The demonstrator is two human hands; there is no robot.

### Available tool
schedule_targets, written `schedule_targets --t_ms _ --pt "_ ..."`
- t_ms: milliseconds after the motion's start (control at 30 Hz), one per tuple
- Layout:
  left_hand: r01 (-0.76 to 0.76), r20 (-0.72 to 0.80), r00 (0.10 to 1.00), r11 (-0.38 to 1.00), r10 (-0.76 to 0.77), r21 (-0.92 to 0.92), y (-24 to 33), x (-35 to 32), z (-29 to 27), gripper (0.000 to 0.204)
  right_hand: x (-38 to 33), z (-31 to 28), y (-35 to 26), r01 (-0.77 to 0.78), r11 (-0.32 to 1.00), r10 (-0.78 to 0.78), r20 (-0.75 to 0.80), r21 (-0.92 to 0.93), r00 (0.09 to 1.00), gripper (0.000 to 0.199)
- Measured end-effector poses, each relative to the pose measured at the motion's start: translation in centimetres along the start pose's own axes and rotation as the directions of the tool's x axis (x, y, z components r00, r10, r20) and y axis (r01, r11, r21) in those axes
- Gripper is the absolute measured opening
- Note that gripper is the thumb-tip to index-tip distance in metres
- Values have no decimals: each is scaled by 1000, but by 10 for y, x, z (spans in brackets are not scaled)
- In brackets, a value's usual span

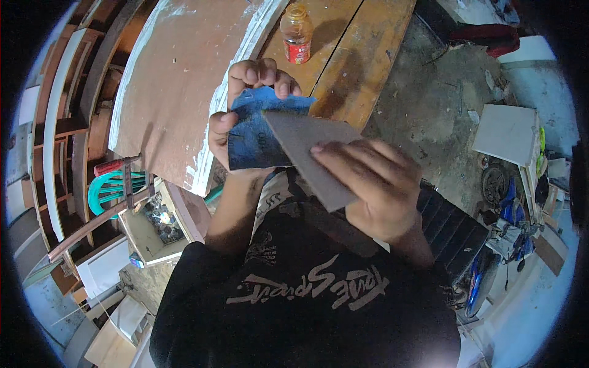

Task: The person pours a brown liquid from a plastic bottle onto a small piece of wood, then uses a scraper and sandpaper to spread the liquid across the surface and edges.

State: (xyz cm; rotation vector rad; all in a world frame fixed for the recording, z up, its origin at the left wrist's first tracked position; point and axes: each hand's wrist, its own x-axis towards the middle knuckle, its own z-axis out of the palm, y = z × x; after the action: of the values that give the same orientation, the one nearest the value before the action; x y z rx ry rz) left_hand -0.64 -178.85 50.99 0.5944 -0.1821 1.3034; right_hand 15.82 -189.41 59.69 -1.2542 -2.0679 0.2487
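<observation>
My left hand [235,86] grips a torn-edged blue sheet of sandpaper [250,138], fingers curled over its far edge and thumb at its left side. Dark marks are printed on the blue face. In front of my chest, my right hand [383,187] pinches a flat, stiff grey-brown piece [300,144] that looks like a sanding pad; its exact kind is unclear. One corner of this piece overlaps the blue sheet, and I cannot tell whether they touch. The right fingers are slightly blurred.
A clear plastic bottle with a red label [297,37] stands on the orange-brown wooden table [343,67]. Beside it lies a large panel with white-smeared edges [178,73]. At left are a green plastic stool [101,190] and an open box [144,230]. A motorbike [506,236] stands at right.
</observation>
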Motion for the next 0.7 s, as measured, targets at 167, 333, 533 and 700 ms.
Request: schedule_targets --t_ms 167,333,533,700 --pt "-23 31 999 997 25 -72 5 7 -10 52 -3 -7 -19 14 999 -21 153 48 988 42" --pt "-26 83 996 997 32 -72 15 19 -15 56 -18 -12 -16 -14 935 -77 240 355 968 31" --pt "-7 121 993 1000 9 -18 27 24 -11 63 -32 -54 -4 -88 788 200 -119 609 973 23" --pt "-43 200 979 999 43 -6 4 19 -3 62 15 -53 -13 29 998 -31 25 49 999 27"
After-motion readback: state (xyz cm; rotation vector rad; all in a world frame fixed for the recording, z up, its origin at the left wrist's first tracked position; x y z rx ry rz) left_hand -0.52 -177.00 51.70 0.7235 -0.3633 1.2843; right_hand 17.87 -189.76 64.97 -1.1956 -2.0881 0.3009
